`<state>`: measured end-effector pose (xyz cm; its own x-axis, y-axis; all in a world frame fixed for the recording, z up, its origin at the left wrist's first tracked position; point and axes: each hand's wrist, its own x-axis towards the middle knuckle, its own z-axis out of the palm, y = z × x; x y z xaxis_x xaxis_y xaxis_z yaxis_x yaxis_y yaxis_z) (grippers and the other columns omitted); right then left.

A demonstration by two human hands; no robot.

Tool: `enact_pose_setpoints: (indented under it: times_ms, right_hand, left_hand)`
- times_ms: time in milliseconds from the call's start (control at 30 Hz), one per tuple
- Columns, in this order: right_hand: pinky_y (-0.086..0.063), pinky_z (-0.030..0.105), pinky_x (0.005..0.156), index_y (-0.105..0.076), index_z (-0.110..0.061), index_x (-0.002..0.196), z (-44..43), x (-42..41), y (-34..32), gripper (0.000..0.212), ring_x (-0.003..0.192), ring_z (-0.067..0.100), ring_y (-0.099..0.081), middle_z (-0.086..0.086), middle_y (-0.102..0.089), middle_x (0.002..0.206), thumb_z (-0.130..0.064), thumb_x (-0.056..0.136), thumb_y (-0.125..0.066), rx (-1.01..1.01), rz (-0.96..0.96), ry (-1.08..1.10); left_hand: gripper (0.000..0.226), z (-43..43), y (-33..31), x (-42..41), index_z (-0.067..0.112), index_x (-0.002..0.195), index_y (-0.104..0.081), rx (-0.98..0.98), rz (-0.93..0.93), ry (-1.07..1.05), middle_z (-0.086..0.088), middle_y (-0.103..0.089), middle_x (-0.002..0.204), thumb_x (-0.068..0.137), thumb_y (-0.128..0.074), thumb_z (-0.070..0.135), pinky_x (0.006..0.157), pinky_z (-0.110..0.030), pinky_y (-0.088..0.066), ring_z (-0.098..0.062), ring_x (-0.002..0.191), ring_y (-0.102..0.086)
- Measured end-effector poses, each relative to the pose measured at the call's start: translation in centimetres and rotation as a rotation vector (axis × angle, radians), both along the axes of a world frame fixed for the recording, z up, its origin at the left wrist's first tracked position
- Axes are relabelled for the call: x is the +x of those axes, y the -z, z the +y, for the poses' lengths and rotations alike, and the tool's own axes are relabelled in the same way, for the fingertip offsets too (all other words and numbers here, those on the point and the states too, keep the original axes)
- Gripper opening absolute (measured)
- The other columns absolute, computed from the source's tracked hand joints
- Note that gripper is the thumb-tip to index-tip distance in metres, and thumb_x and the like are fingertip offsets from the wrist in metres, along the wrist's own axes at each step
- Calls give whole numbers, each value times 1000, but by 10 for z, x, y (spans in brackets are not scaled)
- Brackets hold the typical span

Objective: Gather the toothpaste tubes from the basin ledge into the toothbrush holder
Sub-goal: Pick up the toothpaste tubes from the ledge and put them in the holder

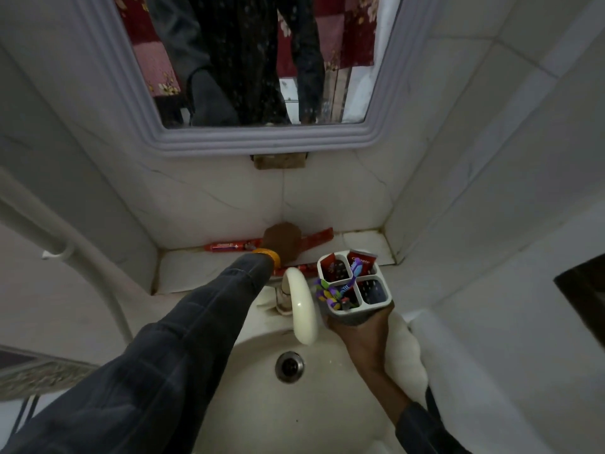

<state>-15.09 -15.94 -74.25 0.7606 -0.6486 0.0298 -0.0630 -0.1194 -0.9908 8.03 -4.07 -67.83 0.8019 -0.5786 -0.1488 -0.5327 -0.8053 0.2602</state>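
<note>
Left hand (281,241): I cover a red tube (229,246) on the ledge (196,267); grip unclear.
Right hand (363,329): I clasp the holder (376,309).
Risk: a tilted holder spills toothbrushes (334,290).

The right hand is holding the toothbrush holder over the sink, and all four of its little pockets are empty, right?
Not quite. The right hand does hold the toothbrush holder over the sink, but the head view shows toothpaste tubes and a toothbrush in it; only one pocket looks empty.
</note>
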Motion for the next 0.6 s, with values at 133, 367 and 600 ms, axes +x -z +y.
enact_pose_setpoints:
  times_ms: [133, 367, 600]
  right_hand:
    - [-57, 24, 98, -39, -17, 145, -1, -2, -2, 117, 128, 11, -64, 1, -61, 144, 1, 49, -103, 6, -1, -7]
    - [-57, 34, 103, -41, -21, 146, 0, -1, -8, 118, 128, 10, -64, -5, -64, 141, -19, 48, -107, -8, 27, 0]
    - [-56, 13, 89, -43, -21, 142, 2, -1, -11, 116, 121, 6, -66, -5, -66, 135, -19, 46, -107, 29, 36, 13]
  left_hand:
    - [28, 21, -41, -2, 5, 95, -69, -169, -77, -123, -13, -71, 93, 85, -68, 31, 75, -33, -54, -29, 82, -67]
    - [29, 40, -134, -20, 4, 100, -69, -787, 253, -174, -10, -73, 93, 76, -82, 13, 75, -28, -61, -19, 81, -72]
    - [24, 2, -121, -61, 3, 95, -70, -560, 202, 63, -11, -75, 94, 79, -79, 20, 82, -33, -60, -21, 85, -73]
